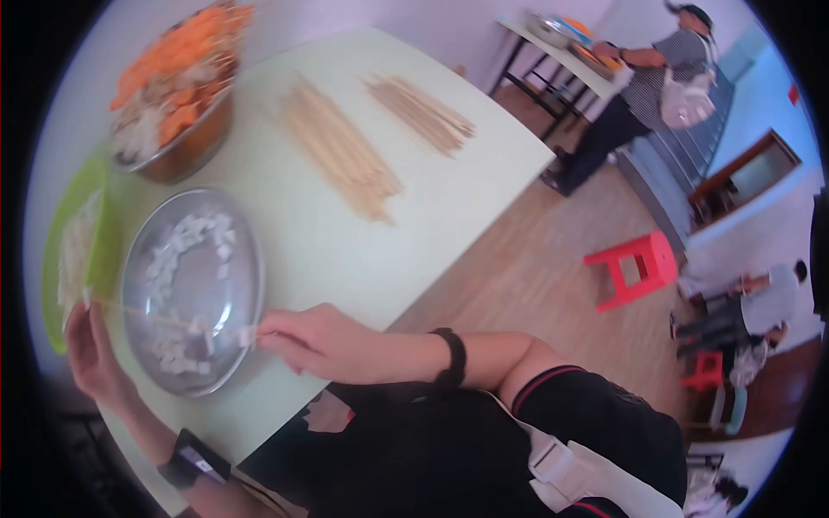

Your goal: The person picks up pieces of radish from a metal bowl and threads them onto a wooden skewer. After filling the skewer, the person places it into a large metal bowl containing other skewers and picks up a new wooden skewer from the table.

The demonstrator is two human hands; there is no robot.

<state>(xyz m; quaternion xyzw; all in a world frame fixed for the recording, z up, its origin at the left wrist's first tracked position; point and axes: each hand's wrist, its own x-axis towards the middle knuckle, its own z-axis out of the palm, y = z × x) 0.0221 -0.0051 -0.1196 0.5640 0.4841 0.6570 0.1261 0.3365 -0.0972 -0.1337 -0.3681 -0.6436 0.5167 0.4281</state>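
Observation:
My left hand (93,358), at the left edge of the table, is closed on a thin wooden skewer (142,312). The skewer reaches over a round metal bowl (256,285), and white pieces (200,335) are threaded near its far end. My right hand (315,343) is just past the bowl's rim, its thumb and fingers pinching a small white cube (246,336) close to the skewer's tip. More white cubes (192,233) lie in the bowl along its far and near sides.
Behind the bowl stands a metal pot (194,142) heaped with orange and pale skewered food. A green basket (105,250) with white contents is at the left. Two bundles of bare skewers (332,142) lie on the table (345,268). A red stool (643,263) and several people are beyond.

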